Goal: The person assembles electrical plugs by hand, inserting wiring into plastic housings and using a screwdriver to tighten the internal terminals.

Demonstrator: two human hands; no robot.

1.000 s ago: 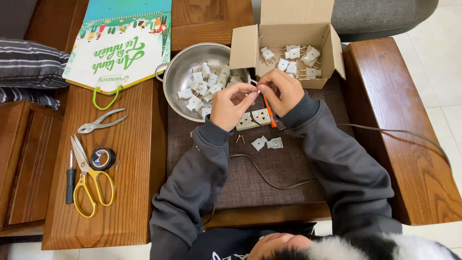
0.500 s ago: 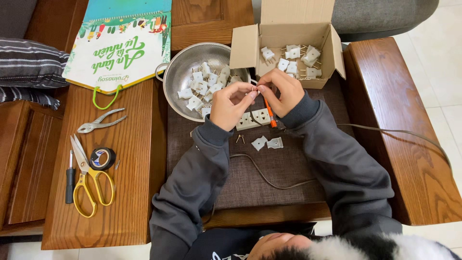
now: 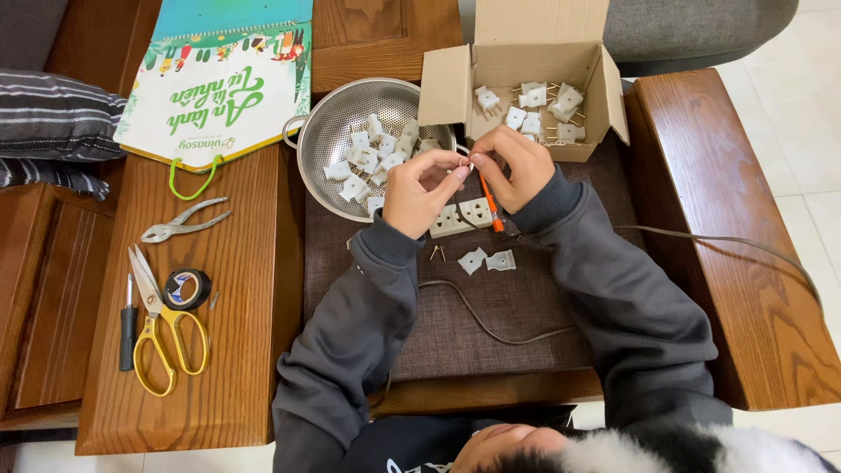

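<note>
We see the left hand [image 3: 420, 188] and right hand [image 3: 512, 166] meeting above a white socket block [image 3: 462, 219] on the grey mat [image 3: 491, 324]. Both sets of fingers are pinched shut on a thin wire end [image 3: 469, 163]; the right hand also grips an orange screwdriver [image 3: 489, 203]. Metal colander [image 3: 350, 131] of white plug parts sits just left, cardboard box [image 3: 534, 61] just behind. Scissors [image 3: 162, 324], pliers [image 3: 180, 223] and tape roll [image 3: 187, 289] lie well apart on the table [image 3: 236, 350].
</note>
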